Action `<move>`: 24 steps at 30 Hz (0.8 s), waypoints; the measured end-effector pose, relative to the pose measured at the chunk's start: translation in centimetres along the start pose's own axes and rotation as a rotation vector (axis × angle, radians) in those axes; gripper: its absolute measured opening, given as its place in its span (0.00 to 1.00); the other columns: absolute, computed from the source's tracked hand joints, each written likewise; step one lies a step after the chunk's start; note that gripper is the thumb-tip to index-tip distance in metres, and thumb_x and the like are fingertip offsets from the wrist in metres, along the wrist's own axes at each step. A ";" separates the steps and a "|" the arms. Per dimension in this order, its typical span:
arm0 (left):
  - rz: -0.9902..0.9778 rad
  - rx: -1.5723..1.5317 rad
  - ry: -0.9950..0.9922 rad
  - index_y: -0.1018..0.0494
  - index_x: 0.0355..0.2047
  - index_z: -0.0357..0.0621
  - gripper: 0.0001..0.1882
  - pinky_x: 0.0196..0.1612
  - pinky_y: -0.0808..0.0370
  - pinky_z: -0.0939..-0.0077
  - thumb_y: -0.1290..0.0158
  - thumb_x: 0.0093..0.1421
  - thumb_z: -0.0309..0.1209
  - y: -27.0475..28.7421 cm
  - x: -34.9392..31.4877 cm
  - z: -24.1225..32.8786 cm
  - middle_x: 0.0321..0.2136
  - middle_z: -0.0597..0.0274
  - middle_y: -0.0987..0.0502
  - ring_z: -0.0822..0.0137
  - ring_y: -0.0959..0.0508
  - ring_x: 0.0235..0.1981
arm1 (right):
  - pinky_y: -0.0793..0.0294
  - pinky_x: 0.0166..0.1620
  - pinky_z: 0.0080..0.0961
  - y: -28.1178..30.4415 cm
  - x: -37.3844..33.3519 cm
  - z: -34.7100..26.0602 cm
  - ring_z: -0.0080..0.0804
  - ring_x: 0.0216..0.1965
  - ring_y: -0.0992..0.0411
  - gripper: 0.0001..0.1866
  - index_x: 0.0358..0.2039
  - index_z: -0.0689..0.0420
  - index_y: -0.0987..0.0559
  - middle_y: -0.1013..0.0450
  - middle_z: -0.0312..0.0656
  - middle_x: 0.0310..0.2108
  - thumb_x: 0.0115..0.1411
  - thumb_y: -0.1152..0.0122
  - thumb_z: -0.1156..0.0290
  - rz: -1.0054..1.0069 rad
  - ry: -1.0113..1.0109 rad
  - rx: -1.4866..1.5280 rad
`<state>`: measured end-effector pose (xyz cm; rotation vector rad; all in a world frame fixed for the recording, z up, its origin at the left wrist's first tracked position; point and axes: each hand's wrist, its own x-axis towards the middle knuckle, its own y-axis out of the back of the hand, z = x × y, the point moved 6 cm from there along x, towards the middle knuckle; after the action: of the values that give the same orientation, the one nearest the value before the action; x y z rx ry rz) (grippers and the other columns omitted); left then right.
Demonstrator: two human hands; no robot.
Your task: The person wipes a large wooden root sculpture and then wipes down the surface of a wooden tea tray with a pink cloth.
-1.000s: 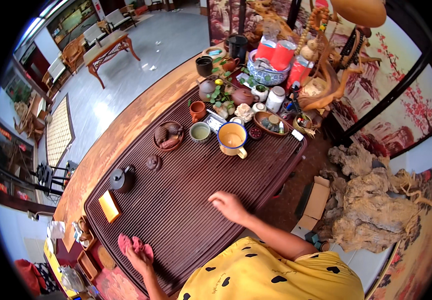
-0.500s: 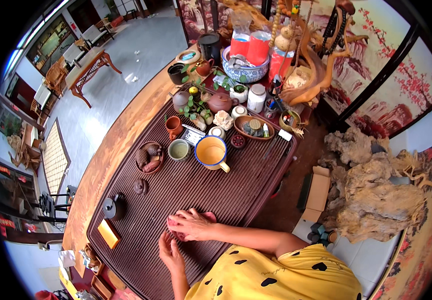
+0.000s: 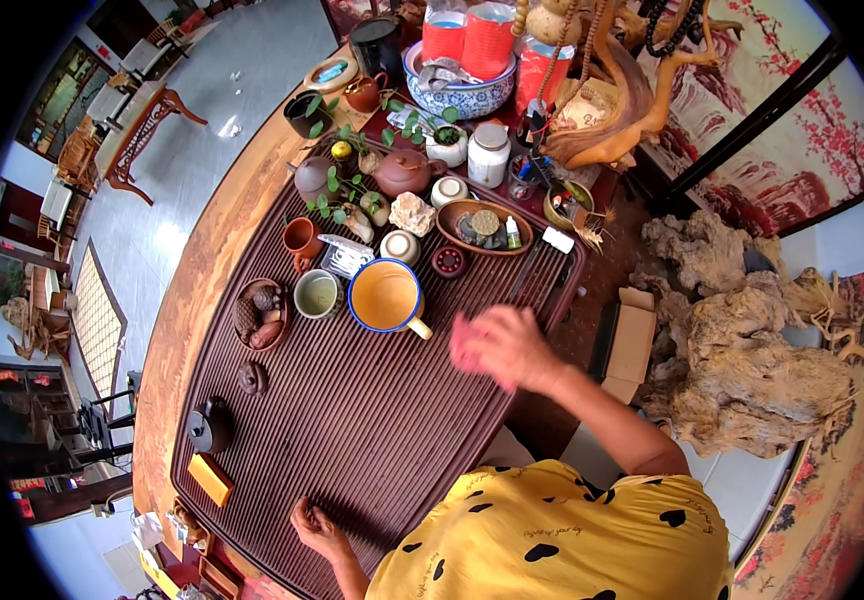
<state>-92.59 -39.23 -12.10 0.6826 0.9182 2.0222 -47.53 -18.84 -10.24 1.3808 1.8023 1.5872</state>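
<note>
My right hand (image 3: pixel 517 350) is closed on a pink cloth (image 3: pixel 467 345) over the right part of the ridged dark brown tea tray (image 3: pixel 352 420); it is slightly blurred. Just left of the cloth stands a yellow mug (image 3: pixel 386 296) with a blue rim, its handle toward my hand. My left hand (image 3: pixel 322 532) is at the tray's near part, fingers curled in, with nothing visible in them. The orange-yellow block (image 3: pixel 211 480) and a small dark teapot (image 3: pixel 210 426) lie to its left. A brown lid (image 3: pixel 253 377) rests farther up the tray.
Beyond the mug are a pale green cup (image 3: pixel 319 295), a bowl of brown figurines (image 3: pixel 264 316), a clay cup (image 3: pixel 302 240), a brown teapot (image 3: pixel 404 173) and a wooden boat-shaped dish (image 3: pixel 490 228). A large gnarled root (image 3: pixel 752 370) stands on the right beside an open carton (image 3: pixel 630 345).
My right hand has swept the pink cloth right and away from me, toward the tray's right edge. My left hand has drawn back nearer and curled. The view has shifted slightly.
</note>
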 end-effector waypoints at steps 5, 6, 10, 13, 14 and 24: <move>-0.011 0.049 -0.118 0.26 0.42 0.30 0.11 0.46 0.26 0.60 0.50 0.58 0.16 0.4 -0.6 3.2 0.41 0.46 0.26 0.47 0.24 0.41 | 0.37 0.50 0.39 3.0 0.8 8.5 0.40 0.53 0.37 0.17 0.45 0.47 0.20 0.30 0.34 0.50 0.52 0.36 0.67 0.178 -0.271 0.031; -0.014 0.051 -0.146 0.26 0.42 0.30 0.11 0.46 0.26 0.60 0.50 0.58 0.16 0.2 -0.6 3.6 0.41 0.46 0.26 0.47 0.23 0.41 | 0.36 0.50 0.38 3.0 0.5 8.2 0.40 0.52 0.36 0.18 0.45 0.47 0.20 0.30 0.33 0.49 0.51 0.35 0.67 0.214 -0.316 -0.017; -0.003 0.068 -0.106 0.25 0.41 0.30 0.11 0.46 0.26 0.59 0.50 0.58 0.17 0.4 -1.1 2.1 0.40 0.46 0.25 0.47 0.23 0.42 | 0.33 0.49 0.36 -0.7 -0.3 0.1 0.37 0.50 0.34 0.18 0.44 0.46 0.19 0.29 0.34 0.46 0.50 0.33 0.65 0.188 -0.253 -0.097; -0.008 0.070 -0.123 0.25 0.41 0.29 0.11 0.47 0.26 0.58 0.50 0.58 0.17 0.7 -1.3 0.4 0.41 0.47 0.25 0.48 0.23 0.42 | 0.33 0.49 0.32 -3.8 -3.7 -7.7 0.35 0.49 0.34 0.16 0.43 0.46 0.19 0.29 0.33 0.46 0.52 0.33 0.63 0.102 0.022 0.139; -0.013 0.076 -0.089 0.25 0.41 0.29 0.11 0.48 0.26 0.58 0.50 0.58 0.17 1.1 -1.4 0.4 0.41 0.47 0.25 0.48 0.23 0.42 | 0.33 0.49 0.32 -2.7 -3.7 -8.0 0.35 0.48 0.34 0.15 0.42 0.46 0.18 0.29 0.33 0.46 0.52 0.33 0.63 0.080 0.036 0.133; 0.040 0.048 -0.019 0.26 0.41 0.26 0.11 0.47 0.24 0.63 0.51 0.59 0.16 3.7 -3.6 -3.1 0.40 0.50 0.24 0.53 0.22 0.41 | 0.31 0.48 0.38 6.1 -4.4 9.4 0.43 0.47 0.34 0.18 0.42 0.51 0.20 0.29 0.38 0.45 0.48 0.36 0.74 0.389 -0.470 -0.115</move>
<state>-94.45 -44.91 -11.49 0.7512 0.9516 2.0309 -35.58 -18.18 -8.91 1.9358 1.2028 1.3506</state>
